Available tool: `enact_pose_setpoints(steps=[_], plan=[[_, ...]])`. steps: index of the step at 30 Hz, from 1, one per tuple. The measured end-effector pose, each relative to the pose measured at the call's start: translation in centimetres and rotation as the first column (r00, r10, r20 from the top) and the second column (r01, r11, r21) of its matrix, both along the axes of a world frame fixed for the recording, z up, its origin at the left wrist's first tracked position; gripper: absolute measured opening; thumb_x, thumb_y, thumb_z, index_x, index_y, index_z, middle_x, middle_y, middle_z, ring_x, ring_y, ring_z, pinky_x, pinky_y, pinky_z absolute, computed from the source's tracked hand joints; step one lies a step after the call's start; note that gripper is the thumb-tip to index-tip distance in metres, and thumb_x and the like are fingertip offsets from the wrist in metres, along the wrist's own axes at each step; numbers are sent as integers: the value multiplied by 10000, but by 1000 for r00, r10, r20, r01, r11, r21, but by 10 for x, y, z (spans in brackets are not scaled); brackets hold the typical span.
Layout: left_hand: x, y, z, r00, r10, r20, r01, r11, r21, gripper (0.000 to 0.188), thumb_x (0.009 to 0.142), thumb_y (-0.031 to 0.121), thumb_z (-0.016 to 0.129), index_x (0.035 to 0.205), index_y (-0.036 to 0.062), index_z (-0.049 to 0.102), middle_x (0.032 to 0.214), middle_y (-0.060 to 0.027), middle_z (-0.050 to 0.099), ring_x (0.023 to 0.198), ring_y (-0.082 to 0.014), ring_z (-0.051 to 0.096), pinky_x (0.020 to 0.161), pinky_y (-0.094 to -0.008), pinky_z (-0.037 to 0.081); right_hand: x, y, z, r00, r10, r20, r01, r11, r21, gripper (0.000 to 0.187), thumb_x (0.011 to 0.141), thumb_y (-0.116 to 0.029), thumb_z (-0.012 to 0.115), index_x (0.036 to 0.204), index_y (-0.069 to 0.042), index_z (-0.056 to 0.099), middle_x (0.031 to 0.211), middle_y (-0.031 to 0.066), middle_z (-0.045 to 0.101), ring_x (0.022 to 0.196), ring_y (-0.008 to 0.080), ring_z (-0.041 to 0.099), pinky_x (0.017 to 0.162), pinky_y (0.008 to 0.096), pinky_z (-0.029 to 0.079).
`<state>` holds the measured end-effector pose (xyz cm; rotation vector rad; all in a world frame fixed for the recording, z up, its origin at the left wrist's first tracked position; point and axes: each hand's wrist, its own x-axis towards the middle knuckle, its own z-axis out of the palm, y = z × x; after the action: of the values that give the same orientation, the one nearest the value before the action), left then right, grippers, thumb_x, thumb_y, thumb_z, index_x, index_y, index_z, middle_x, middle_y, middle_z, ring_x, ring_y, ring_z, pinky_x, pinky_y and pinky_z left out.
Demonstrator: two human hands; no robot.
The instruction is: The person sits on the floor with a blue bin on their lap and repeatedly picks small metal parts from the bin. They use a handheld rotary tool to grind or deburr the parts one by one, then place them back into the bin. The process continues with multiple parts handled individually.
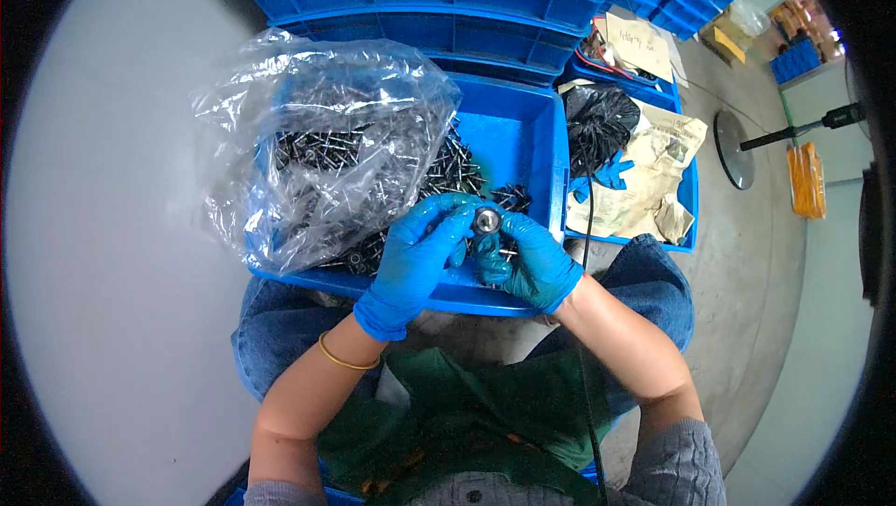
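Note:
Between my gloved fingertips, above the near edge of a blue plastic bin (551, 142), is a small round metal part (487, 220) with a dark rim and a shiny centre. My left hand (417, 249), in a blue glove, pinches it from the left. From the right, my right hand (532, 261) grips it with the thumb beside the rim and the other fingers curled below. Many dark metal parts with thin shiny shanks (455, 165) lie heaped in the bin. Crumpled clear plastic (373, 86) covers much of the heap on the left.
Stacked blue crates (429, 35) rise behind the bin. To the right, another blue bin (689, 212) holds brown paper (658, 156), a black plastic bag (597, 123) and blue gloves (611, 173). A black cord (588, 357) hangs down near my right forearm. A round stand base (735, 151) stands farther right.

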<state>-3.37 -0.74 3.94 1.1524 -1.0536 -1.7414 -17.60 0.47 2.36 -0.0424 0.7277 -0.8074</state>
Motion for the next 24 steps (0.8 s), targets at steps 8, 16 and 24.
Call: enact_pose_setpoints(steps=[8,16,24], plan=[[5,-3,0,977,-130,170,153,980,-130,145,739,46,567,883,38,579,745,3,536,591,-41,459,519,-178,390,1,2,1,997,2,81,-2,1000,8,152,834,-211,438,877,-85,511,617,5,499,457,77,456,402,194,379],[0,1,0,985,-97,142,131,959,-252,284,677,-7,612,953,34,553,903,-46,575,823,-104,530,739,-239,437,1,3,0,988,-38,151,28,997,67,154,848,-222,416,854,-91,495,591,5,480,441,75,448,390,179,363],[-2,7,3,965,35,259,62,932,-357,246,701,-7,595,939,28,541,873,-46,571,805,-100,535,707,-229,445,5,4,-1,997,-79,15,79,997,-27,173,848,-226,429,802,-80,510,595,15,486,466,89,444,396,206,344]])
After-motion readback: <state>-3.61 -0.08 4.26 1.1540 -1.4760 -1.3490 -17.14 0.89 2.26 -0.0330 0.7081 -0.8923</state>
